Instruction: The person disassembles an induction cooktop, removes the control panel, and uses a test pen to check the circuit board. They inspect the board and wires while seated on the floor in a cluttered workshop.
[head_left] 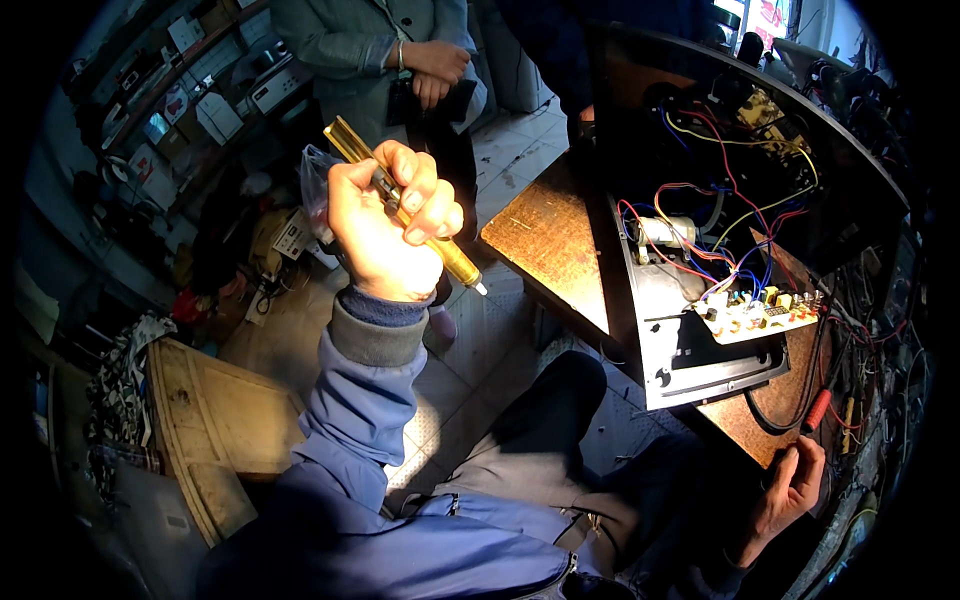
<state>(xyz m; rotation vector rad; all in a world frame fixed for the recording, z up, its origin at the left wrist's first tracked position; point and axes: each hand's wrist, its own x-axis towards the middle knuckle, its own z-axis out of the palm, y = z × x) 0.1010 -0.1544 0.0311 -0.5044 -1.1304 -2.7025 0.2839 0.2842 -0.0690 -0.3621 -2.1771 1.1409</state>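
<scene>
My left hand (390,225) is raised in the middle, closed around a gold solder sucker (458,262) whose white tip points down and to the right. At the lower right, my right hand (785,500) is by the bench's edge, fingers loosely bent, with nothing visible in them. Just above its fingertips lies a red handle (817,410) beside a black cable. An opened appliance housing (690,385) stands tilted on the bench. A lit circuit board (755,318) sits in it, joined to red, blue and yellow wires and a small cylindrical part (668,232).
The brown wooden bench (555,235) runs beneath the housing. Tangled cables and tools crowd its right side. Two people stand beyond it; one has clasped hands (435,72). At left are a worn wooden piece of furniture (215,410), piled goods and loaded shelves (160,90).
</scene>
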